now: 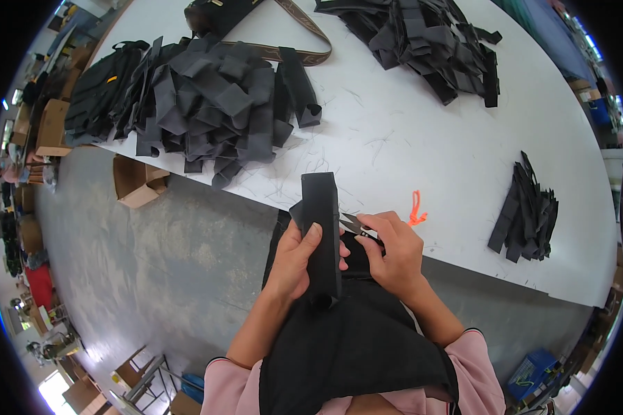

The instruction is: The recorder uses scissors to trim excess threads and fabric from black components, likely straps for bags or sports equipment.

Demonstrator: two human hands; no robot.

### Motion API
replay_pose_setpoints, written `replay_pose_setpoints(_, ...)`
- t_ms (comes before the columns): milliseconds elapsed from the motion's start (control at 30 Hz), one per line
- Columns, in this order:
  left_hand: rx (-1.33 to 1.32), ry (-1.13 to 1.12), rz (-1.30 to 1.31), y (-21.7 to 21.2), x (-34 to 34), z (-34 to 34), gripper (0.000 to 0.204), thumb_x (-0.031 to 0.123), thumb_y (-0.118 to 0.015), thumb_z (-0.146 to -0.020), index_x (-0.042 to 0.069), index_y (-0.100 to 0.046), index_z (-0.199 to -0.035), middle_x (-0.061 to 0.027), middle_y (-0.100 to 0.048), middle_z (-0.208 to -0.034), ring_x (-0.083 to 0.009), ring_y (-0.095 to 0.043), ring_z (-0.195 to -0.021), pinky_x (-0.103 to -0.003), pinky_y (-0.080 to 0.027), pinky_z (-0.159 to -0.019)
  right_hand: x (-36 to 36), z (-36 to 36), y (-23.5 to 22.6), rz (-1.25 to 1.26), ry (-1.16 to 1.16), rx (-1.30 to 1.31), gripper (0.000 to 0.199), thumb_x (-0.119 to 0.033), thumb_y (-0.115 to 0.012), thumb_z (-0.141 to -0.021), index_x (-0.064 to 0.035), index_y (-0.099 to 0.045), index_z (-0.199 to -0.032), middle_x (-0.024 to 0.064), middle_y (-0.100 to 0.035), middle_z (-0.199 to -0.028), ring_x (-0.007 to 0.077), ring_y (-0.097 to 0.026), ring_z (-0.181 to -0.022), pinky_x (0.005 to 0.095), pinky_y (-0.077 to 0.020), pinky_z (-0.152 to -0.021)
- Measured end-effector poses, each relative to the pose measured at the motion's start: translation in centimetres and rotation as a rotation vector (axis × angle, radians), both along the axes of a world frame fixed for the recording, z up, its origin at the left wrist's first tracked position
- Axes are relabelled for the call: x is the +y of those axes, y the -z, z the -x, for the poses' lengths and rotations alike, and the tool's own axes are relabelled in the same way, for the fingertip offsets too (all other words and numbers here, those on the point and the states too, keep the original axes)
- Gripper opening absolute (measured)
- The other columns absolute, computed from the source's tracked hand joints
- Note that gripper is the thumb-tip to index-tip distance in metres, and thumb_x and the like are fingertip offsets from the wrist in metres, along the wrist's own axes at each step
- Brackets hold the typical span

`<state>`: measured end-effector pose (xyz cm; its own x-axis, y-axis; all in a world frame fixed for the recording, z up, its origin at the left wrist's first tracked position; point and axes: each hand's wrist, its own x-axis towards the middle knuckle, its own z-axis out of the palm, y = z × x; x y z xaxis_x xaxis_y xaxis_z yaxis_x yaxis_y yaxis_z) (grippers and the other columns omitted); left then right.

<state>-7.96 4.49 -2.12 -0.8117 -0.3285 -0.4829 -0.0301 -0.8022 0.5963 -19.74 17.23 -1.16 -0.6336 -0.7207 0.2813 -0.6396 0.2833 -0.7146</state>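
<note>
My left hand [298, 259] is closed round a long black fabric strip [320, 228], thumb on its front face and fingertips showing past its right edge. The strip stands lengthwise before me, its lower end curled over my apron [353, 339]. In my closed right hand [398, 252] is a pair of thread snips [354, 225], the blades pointing left at the strip's right edge. I cannot tell whether the blades touch the fabric. Just right of that hand, an orange cord loop [416, 209] lies on the white table [422, 152].
A large heap of black strips [214, 104] covers the table's left part, beside a black backpack [104, 90]. Another heap [422, 45] lies at the far side, a smaller pile [526, 214] at right. A patterned strap [311, 34] curves behind. An open cardboard box [138, 181] stands below the table edge.
</note>
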Motion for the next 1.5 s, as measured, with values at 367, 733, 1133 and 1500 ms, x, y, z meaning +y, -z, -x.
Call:
replay_pose_setpoints(367,-0.044,0.026,0.017,-0.4,0.4,0.0,0.026,0.015,-0.05,-0.093,0.001,-0.041,-0.113,-0.0137,-0.057,-0.099,-0.0206,-0.062,-0.074,-0.033,-0.054,-0.058,0.3,-0.2,1.1,0.056,-0.037,0.045,0.024,-0.004,-0.067,-0.072,-0.0061,-0.062,-0.095,0.0053,-0.062,-0.082,0.0224,-0.058,-0.062,0.0302,-0.0441,-0.053)
replay_pose_setpoints(733,-0.109,0.042,0.063,-0.8,0.4,-0.2,0.022,0.006,-0.057,-0.084,-0.001,-0.046,-0.102,-0.0135,-0.059,-0.077,-0.0204,-0.059,-0.063,-0.032,-0.051,-0.055,0.8,-0.8,0.6,0.1,0.014,-0.174,0.02,0.002,-0.066,-0.072,-0.0027,-0.062,-0.091,0.0085,-0.063,-0.079,0.0252,-0.06,-0.064,0.029,-0.0468,-0.056)
replay_pose_setpoints(1133,-0.113,0.144,0.052,-0.7,0.0,-0.5,0.036,-0.001,-0.057,-0.082,0.0,-0.041,-0.113,-0.0133,-0.055,-0.101,-0.0189,-0.061,-0.075,-0.032,-0.054,-0.06,0.8,-0.5,1.2,0.103,-0.017,-0.267,0.021,0.004,-0.066,-0.071,-0.0017,-0.063,-0.091,0.0103,-0.063,-0.08,0.0247,-0.061,-0.065,0.0287,-0.0488,-0.06)
replay_pose_setpoints(1500,-0.142,0.156,0.019,-1.1,-0.4,-0.4,0.028,0.001,-0.058,-0.08,-0.001,-0.047,-0.106,-0.0124,-0.06,-0.079,-0.02,-0.06,-0.064,-0.031,-0.051,-0.061,0.9,-0.2,1.7,0.091,-0.021,-0.269,0.025,0.004,-0.066,-0.072,-0.0023,-0.062,-0.096,0.0095,-0.061,-0.088,0.0214,-0.059,-0.065,0.0289,-0.0493,-0.061)
